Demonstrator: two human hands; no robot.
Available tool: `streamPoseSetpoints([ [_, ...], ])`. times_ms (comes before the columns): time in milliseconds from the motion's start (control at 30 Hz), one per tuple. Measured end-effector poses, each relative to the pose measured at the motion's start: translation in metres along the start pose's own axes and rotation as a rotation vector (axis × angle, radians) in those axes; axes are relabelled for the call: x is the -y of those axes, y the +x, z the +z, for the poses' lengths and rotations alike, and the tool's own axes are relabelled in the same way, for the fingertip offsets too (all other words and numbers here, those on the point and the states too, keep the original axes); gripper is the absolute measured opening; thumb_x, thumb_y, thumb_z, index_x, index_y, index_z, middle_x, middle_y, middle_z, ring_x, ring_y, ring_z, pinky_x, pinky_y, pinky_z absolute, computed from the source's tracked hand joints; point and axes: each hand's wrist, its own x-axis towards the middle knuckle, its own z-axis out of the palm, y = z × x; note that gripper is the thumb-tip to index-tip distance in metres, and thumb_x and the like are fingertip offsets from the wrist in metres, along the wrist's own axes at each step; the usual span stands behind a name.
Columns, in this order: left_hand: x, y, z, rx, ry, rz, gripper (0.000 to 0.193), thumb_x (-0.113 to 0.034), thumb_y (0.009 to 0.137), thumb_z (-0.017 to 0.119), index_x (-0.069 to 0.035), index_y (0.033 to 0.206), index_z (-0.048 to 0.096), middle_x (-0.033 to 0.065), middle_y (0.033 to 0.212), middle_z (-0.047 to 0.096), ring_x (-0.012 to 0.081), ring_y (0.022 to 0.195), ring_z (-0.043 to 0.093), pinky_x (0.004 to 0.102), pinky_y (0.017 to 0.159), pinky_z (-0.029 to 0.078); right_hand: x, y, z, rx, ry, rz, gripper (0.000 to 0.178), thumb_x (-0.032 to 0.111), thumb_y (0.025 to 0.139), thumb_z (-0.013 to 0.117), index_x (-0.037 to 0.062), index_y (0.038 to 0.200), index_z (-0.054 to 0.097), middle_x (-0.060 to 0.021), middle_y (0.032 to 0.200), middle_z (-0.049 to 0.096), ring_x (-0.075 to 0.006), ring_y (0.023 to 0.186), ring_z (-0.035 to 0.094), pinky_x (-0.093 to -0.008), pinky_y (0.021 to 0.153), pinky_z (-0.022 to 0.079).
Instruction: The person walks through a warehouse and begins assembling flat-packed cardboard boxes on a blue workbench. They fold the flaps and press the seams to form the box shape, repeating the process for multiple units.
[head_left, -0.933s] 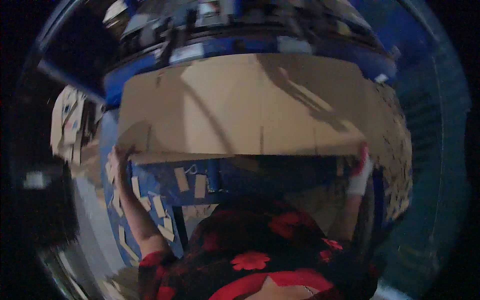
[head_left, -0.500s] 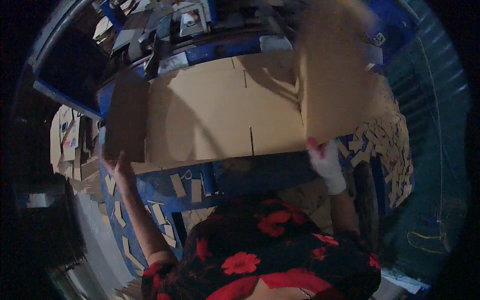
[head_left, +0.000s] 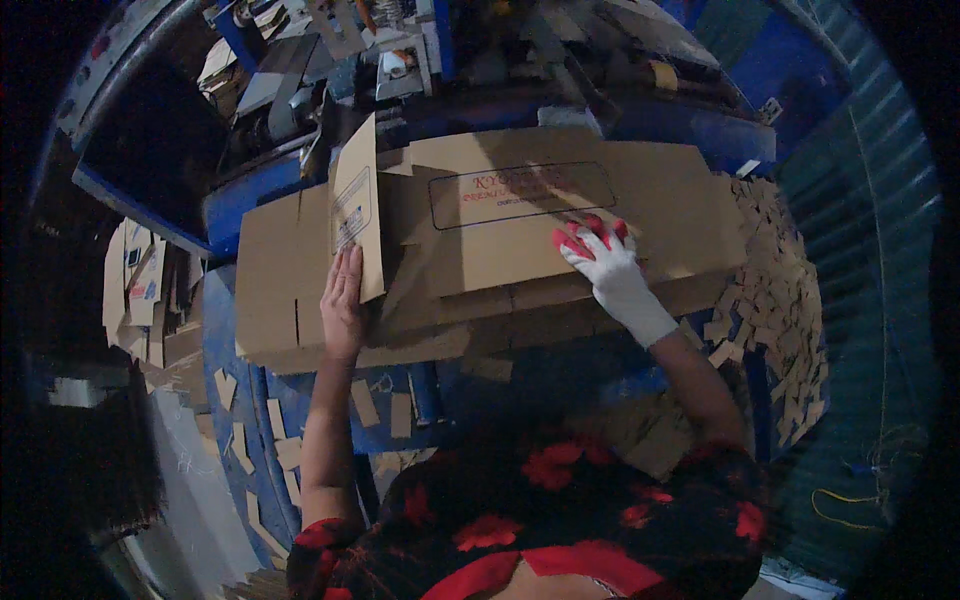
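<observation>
A large brown cardboard box blank (head_left: 650, 180) lies in front of me on a pile of flat cardboard (head_left: 270, 290). Its right panel is folded over flat, with a printed frame facing up. On the left, a printed end flap (head_left: 357, 205) stands up at a steep angle. My bare left hand (head_left: 345, 295) rests with straight fingers against the outer face of this flap. My right hand (head_left: 600, 250), in a white glove with red fingertips, presses on the folded panel near its front edge, fingers spread and somewhat bent.
Narrow cardboard scraps (head_left: 365, 403) litter the blue table (head_left: 330, 385), and a heap of scraps (head_left: 770, 290) sits at the right. Behind the cardboard stands a machine (head_left: 400, 75) with blue parts. More cardboard (head_left: 140, 275) is stacked far left. A green corrugated wall (head_left: 860, 300) rises right.
The right panel, raised and blurred before, now lies folded down over the middle. My left hand and the left flap have moved inward; my right hand has shifted up onto the panel.
</observation>
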Motion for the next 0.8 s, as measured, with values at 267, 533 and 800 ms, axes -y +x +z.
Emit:
streamPoseSetpoints([
  [267, 0.004, 0.028, 0.037, 0.029, 0.122, 0.081, 0.05, 0.007, 0.079, 0.046, 0.0, 0.129, 0.045, 0.019, 0.13, 0.047, 0.0369, 0.123, 0.043, 0.0426, 0.101, 0.039, -0.047, 0.052, 0.013, 0.07, -0.082, 0.061, 0.059, -0.005, 0.07, 0.054, 0.025, 0.121, 0.056, -0.008, 0.127, 0.049, -0.0367, 0.122, 0.039, -0.056, 0.105, 0.023],
  [533, 0.036, 0.088, 0.049, -0.012, 0.025, 0.003, 0.065, 0.003, 0.067, 0.063, -0.003, 0.13, 0.045, 0.0195, 0.13, 0.048, 0.0352, 0.122, 0.045, 0.0389, 0.099, 0.04, -0.063, 0.095, 0.028, 0.154, -0.131, 0.055, 0.069, -0.003, 0.067, 0.057, 0.0256, 0.129, 0.048, -0.01, 0.134, 0.044, -0.0392, 0.127, 0.034, -0.0588, 0.103, 0.024],
  [800, 0.094, 0.219, 0.107, 0.05, 0.589, -0.211, 0.051, -0.013, 0.078, 0.054, -0.008, 0.127, 0.042, 0.0131, 0.112, 0.052, 0.0285, 0.106, 0.049, 0.0385, 0.08, 0.043, -0.125, 0.241, 0.054, 0.118, -0.298, 0.148, 0.046, 0.009, 0.083, 0.047, 0.0187, 0.129, 0.048, -0.0127, 0.128, 0.049, -0.0342, 0.112, 0.051, -0.0473, 0.093, 0.042],
])
